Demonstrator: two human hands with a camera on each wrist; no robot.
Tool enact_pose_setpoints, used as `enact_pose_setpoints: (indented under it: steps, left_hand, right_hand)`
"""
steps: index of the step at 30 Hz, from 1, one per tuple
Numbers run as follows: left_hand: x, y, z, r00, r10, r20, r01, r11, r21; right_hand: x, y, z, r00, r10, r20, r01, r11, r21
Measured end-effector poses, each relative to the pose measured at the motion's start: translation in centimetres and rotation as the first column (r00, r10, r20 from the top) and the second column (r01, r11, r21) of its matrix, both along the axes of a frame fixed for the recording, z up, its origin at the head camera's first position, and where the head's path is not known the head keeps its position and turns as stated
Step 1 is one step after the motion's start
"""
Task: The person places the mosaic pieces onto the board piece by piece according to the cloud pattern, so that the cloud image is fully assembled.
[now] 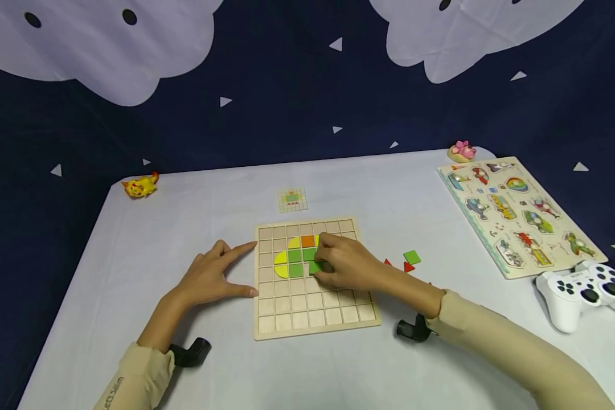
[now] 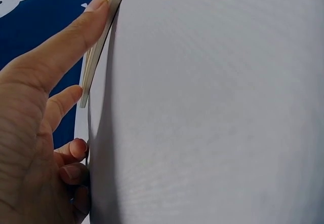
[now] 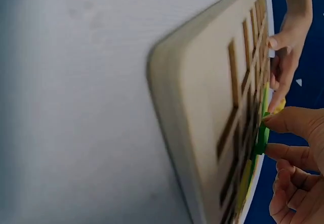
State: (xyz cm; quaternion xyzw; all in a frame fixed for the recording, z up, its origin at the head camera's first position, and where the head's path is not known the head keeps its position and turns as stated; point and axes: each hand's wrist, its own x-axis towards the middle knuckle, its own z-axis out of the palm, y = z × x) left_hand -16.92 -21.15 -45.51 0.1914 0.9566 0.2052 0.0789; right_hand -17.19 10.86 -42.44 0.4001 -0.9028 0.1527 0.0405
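Note:
A wooden grid board [image 1: 312,329] lies on the white table. My right hand [image 1: 351,263] pinches a green square tile [image 3: 262,139] between thumb and finger, low over the grid's middle; part of the tile is hidden by the fingers in the head view. Beside it in the grid sit several green squares [image 1: 295,255], an orange square [image 1: 307,241] and yellow rounded pieces [image 1: 281,271]. Along the board's left edge, the outstretched thumb and index finger of my left hand [image 1: 207,277] touch the rim, spread apart.
Behind the board lies a small pattern card [image 1: 292,199]. Red triangles [image 1: 408,266] and a loose green square [image 1: 412,257] are right of it. Farther right are a picture puzzle board [image 1: 497,228] and a white game controller [image 1: 586,290]. Small yellow [image 1: 140,185] and pink figurines [image 1: 463,151] stand at the back.

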Motion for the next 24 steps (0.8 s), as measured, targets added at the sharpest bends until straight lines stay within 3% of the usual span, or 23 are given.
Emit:
enact_pose_setpoints:
  steps: [6, 12, 17, 24]
  left_hand:
    - [-0.1, -0.1, 0.1, 1.0, 0.001, 0.004, -0.001, 1.0, 0.004]
    - [-0.1, 0.0, 0.2, 1.0, 0.005, 0.003, -0.005, 1.0, 0.006]
    - [0.0, 0.1, 0.3, 1.0, 0.005, 0.009, -0.005, 1.0, 0.004]
    - [0.2, 0.2, 0.4, 1.0, 0.011, 0.004, -0.011, 1.0, 0.006]
  right_hand:
    - [0.0, -0.4, -0.4, 0.998, -0.003, 0.059, 0.004, 1.0, -0.023]
    - [0.3, -0.9, -0.2, 0.985, -0.057, 0.16, 0.063, 0.998, -0.029]
    - [0.6, -1.0, 0.4, 0.986, -0.1, 0.135, 0.097, 0.995, 0.026]
    - [1.3, 1.1, 1.6, 0.984, -0.149, 0.093, 0.15, 0.989, -0.002]
